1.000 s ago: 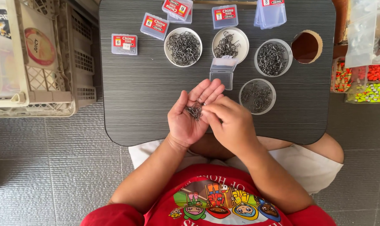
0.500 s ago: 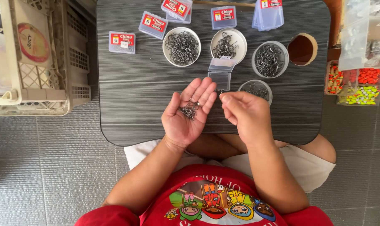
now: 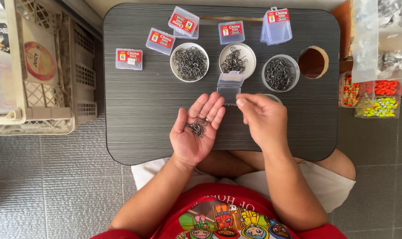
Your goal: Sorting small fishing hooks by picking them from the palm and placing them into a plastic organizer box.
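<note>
Left hand (image 3: 194, 132) flat open, cupping pile of hooks (image 3: 198, 126) so none fall. Right hand (image 3: 263, 119) pinched beside open small box (image 3: 229, 86); hook unseen.

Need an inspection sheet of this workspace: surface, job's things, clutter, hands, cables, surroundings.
Surface: dark ribbed lap table with a round hole at the right.
Job's things: small heap of metal hooks in the left palm; open clear box lying just beyond the fingers.
Clutter: three white bowls of hooks, a fourth mostly hidden behind the right hand; red-labelled small boxes along the far edge.
Hands: left hand open, palm up; right hand fingertips pinched, contents too small to tell.
Cables: nothing seen.
Surroundings: plastic crate on the left, bright floats on the right, grey tile floor.
</note>
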